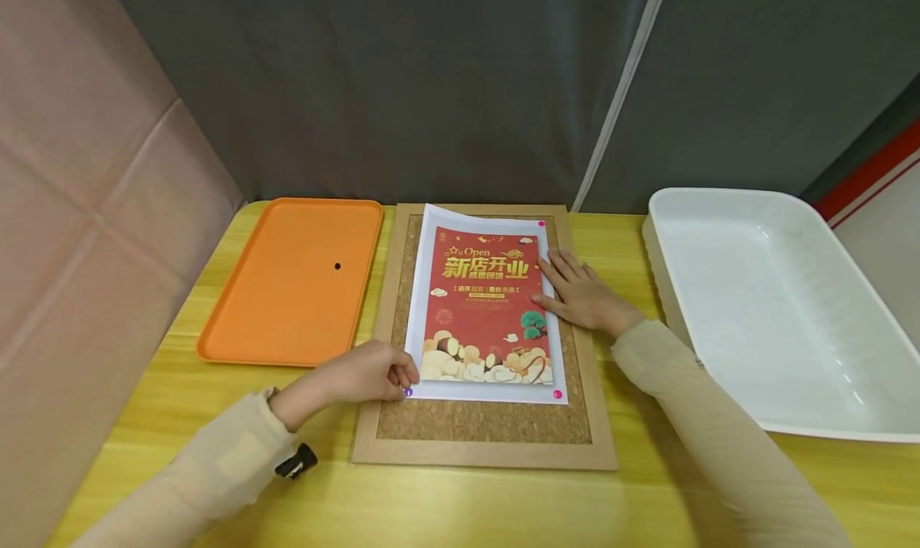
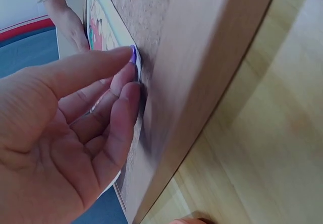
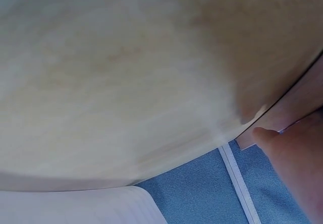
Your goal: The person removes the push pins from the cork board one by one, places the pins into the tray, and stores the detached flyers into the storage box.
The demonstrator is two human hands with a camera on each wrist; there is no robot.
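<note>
A red poster (image 1: 489,308) with white margins lies on a wood-framed cork board (image 1: 489,424). Pink pushpins (image 1: 557,394) sit at its upper right and lower right corners. At the lower left corner my left hand (image 1: 370,372) pinches a purple pushpin (image 2: 133,54), the thumb tip against it; the fingers partly hide the pin. My right hand (image 1: 585,296) lies with fingers spread over the poster's right edge and the board's frame. The poster's upper left corner reaches over the frame and looks slightly raised. In the right wrist view only part of the right hand (image 3: 295,156) shows.
Left of the board lies an orange tray (image 1: 287,292) with a small dark pushpin (image 1: 338,266) on it. A deep white tub (image 1: 783,316) stands to the right. Behind the yellow wood-grain table (image 1: 460,508) hangs a dark curtain (image 1: 374,85).
</note>
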